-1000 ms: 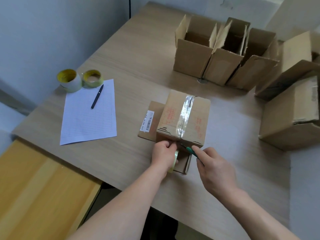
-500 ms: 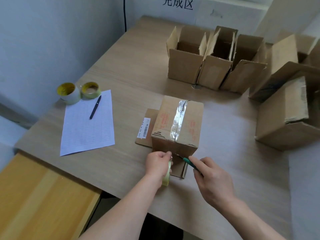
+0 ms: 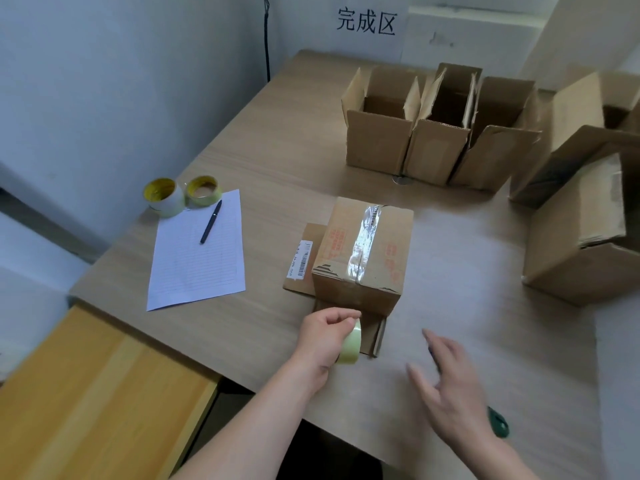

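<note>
A sealed cardboard box (image 3: 394, 271) with clear tape along its top seam stands on a flat piece of cardboard (image 3: 306, 233) in the middle of the table (image 3: 467, 306). My left hand (image 3: 325, 337) grips a pale green tape roll (image 3: 351, 344) against the bottom of the box's near face. My right hand (image 3: 450, 386) is off to the right of the box, low over the table, fingers spread and blurred. Green-handled scissors (image 3: 498, 424) lie under it, the handle showing beside the wrist.
A lined sheet (image 3: 197, 265) with a black pen (image 3: 210, 221) and two tape rolls (image 3: 164, 195) lie at the left. Three open boxes (image 3: 377, 143) stand at the back, larger boxes (image 3: 581, 244) at the right. A wooden bench (image 3: 86, 393) sits low at the left.
My right hand has left the box's near face, moved right and toward me, and its fingers have spread over the scissors. My left hand has drawn the tape roll slightly down.
</note>
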Demonstrator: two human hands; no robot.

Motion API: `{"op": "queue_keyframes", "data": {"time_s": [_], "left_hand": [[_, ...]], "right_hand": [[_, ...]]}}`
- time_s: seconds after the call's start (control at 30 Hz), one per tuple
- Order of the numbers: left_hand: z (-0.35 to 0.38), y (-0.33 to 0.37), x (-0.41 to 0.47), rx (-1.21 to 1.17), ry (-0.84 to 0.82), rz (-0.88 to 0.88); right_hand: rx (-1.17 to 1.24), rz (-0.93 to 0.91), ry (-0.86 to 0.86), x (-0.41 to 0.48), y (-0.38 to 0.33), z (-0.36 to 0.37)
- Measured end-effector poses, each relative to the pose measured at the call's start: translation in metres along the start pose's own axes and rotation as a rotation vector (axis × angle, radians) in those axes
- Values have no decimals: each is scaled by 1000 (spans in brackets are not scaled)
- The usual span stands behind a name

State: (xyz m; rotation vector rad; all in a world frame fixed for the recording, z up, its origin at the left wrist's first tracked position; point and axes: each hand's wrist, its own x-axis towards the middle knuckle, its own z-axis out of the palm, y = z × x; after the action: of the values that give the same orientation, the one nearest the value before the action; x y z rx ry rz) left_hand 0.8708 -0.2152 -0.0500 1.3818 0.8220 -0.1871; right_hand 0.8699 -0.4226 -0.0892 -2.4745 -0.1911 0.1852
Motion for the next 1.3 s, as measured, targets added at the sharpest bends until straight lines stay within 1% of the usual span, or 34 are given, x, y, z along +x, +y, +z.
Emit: {"op": "queue_keyframes", "data": {"time_s": [0.03, 0.1, 0.17, 0.23, 0.33, 0.4, 0.5, 0.53, 0.63, 0.7, 0.77, 0.83, 0.87, 0.97, 1.03, 1.1, 1.23, 1.3], "left_hand": [[0, 1, -5, -12, -18, 7], [-1, 5, -16, -78, -87, 13], [-3, 8, -27, -133, -164, 1], [-7, 10, -37, -163, -210, -9], [-17, 10, -50, -210, -224, -14], [-25, 6, -54, -144, -216, 42], [-34, 3, -56, 86, -196, 196], [-38, 3, -54, 117, -201, 238], [-53, 4, -41, 133, -170, 312], [-65, 5, -32, 223, -167, 335], [-79, 7, -24, 310, -160, 304], [-93, 11, -15, 282, -140, 229], [-99, 15, -12, 264, -145, 218], [-104, 28, -4, 219, -257, 252], [-100, 34, -3, 198, -338, 270], [-95, 37, -1, 238, -372, 285], [-91, 35, 6, 430, -341, 375], [-88, 33, 6, 486, -297, 425]], "right_hand": [[168, -1, -51, 2, -23, 0], [451, 69, -181, 6, -60, 4], [692, 138, -270, 9, -79, 10], [775, 131, -313, 8, -86, 13], [796, 87, -327, 6, -92, 14], [728, 73, -335, 8, -97, 13], [548, 128, -303, 16, -106, 13], [530, 140, -288, 18, -110, 12], [595, 175, -280, 22, -130, 8], [559, 193, -301, 23, -141, 6], [446, 174, -288, 25, -145, 8], [298, 156, -287, 29, -146, 6], [243, 145, -299, 30, -147, 5], [130, 97, -311, 32, -153, 3], [106, 98, -327, 31, -158, 5], [88, 106, -335, 29, -162, 5], [70, 100, -349, 28, -164, 3], [140, 106, -346, 27, -163, 4]]}}
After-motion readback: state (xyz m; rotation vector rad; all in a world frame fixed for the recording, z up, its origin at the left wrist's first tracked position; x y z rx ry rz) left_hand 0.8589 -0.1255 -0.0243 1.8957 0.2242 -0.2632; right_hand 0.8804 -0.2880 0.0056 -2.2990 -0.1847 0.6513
